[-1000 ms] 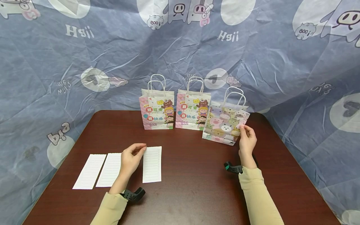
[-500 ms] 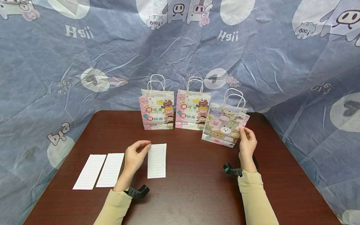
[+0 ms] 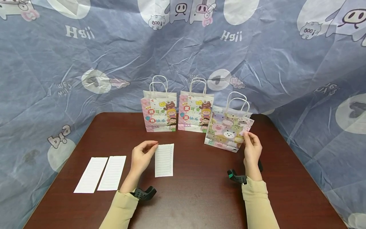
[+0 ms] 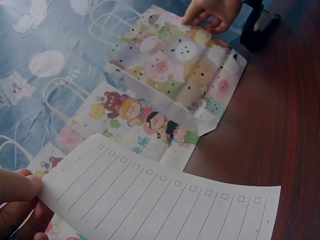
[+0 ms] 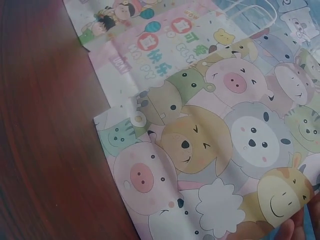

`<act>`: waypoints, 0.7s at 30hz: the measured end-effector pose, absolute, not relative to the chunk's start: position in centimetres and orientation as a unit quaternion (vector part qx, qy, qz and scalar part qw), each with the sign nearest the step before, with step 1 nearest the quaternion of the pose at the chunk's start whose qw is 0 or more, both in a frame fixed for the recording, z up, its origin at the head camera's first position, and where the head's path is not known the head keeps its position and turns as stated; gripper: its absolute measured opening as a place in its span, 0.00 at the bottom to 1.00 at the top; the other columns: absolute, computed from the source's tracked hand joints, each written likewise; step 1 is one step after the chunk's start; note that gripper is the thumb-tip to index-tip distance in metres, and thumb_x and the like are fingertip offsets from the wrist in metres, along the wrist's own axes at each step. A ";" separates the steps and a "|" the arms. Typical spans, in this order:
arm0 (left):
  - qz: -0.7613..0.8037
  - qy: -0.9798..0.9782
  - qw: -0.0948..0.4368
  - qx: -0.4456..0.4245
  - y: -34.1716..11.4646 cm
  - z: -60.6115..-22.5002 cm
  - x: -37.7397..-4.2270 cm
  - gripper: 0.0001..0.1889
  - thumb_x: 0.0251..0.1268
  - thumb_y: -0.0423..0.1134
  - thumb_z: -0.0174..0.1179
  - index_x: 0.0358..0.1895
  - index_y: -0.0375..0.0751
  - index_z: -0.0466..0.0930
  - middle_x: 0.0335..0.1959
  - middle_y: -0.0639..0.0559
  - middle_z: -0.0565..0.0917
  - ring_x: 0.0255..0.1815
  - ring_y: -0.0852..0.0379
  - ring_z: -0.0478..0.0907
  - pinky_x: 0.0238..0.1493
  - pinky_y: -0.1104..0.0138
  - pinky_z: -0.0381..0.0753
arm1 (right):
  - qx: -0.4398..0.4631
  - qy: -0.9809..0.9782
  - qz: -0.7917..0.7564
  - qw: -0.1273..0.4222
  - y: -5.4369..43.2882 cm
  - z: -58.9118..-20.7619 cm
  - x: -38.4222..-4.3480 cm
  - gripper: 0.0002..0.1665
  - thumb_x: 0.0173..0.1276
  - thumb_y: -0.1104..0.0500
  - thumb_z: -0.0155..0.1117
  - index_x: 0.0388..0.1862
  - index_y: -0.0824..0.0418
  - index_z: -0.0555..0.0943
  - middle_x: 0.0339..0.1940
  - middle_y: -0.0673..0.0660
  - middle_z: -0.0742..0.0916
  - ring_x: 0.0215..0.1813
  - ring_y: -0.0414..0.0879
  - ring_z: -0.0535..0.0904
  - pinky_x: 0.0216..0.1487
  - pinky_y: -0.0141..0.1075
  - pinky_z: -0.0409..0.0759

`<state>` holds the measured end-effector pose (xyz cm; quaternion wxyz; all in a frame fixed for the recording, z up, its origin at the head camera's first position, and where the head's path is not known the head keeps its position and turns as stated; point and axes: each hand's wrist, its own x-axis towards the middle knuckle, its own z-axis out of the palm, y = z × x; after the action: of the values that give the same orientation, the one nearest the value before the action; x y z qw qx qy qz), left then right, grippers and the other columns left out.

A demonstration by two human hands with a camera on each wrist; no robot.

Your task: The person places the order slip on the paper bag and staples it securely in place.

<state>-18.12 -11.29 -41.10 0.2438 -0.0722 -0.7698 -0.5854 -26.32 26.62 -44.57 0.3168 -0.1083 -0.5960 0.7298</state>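
My left hand [image 3: 141, 156] pinches a lined paper sheet [image 3: 164, 160] by its upper left corner. In the left wrist view the sheet [image 4: 165, 195] shows ruled lines, each with a small checkbox. At the right, my right hand [image 3: 253, 148] pinches the side edge of a paper gift bag [image 3: 227, 127] printed with cartoon animals. That bag leans slightly and overlaps a pink and white gift bag [image 3: 194, 113] behind it. Another gift bag [image 3: 159, 114] of the same pink and white print stands upright to the left. The right wrist view shows the animal print [image 5: 200, 150] close up.
Two more lined sheets, one sheet [image 3: 91, 175] and a second sheet [image 3: 112, 173], lie side by side on the left of the dark wooden table [image 3: 194, 190]. A blue patterned cloth [image 3: 137, 47] hangs behind the table's back edge.
My left hand has moved right and away from me, carrying the lined sheet off from the other two. The animal-print bag has shifted slightly toward me in my right hand.
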 end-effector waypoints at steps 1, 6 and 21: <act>-0.586 -0.770 0.243 -0.071 -11.2 -41.0 -18.1 0.06 0.58 0.25 0.62 0.38 0.26 0.83 0.33 0.38 0.85 0.32 0.45 0.79 0.31 0.70 0.76 | -0.108 -0.595 0.730 0.317 26.6 -44.6 -26.2 0.02 0.63 0.61 0.66 0.35 0.54 0.82 0.29 0.43 0.83 0.34 0.37 0.75 0.35 0.23 0.73; -0.590 -0.768 0.241 -0.068 -10.8 -40.9 -18.1 0.06 0.57 0.25 0.62 0.37 0.27 0.83 0.33 0.38 0.85 0.32 0.46 0.79 0.31 0.68 0.77 | -0.103 -0.583 0.734 0.332 26.4 -44.7 -25.6 0.05 0.63 0.61 0.66 0.37 0.60 0.83 0.28 0.44 0.82 0.34 0.36 0.75 0.35 0.24 0.73; -0.613 -0.748 0.238 -0.094 -10.0 -40.2 -18.3 0.06 0.57 0.24 0.62 0.37 0.25 0.83 0.32 0.36 0.84 0.30 0.50 0.79 0.30 0.69 0.77 | -0.070 -0.582 0.742 0.325 24.8 -44.7 -25.2 0.05 0.63 0.63 0.65 0.37 0.63 0.83 0.27 0.45 0.83 0.30 0.35 0.74 0.32 0.24 0.73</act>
<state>-18.25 -9.99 -40.25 0.2378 -0.0938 -0.7479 -0.6126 -25.17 24.81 -44.73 0.3254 -0.0698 -0.5817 0.7422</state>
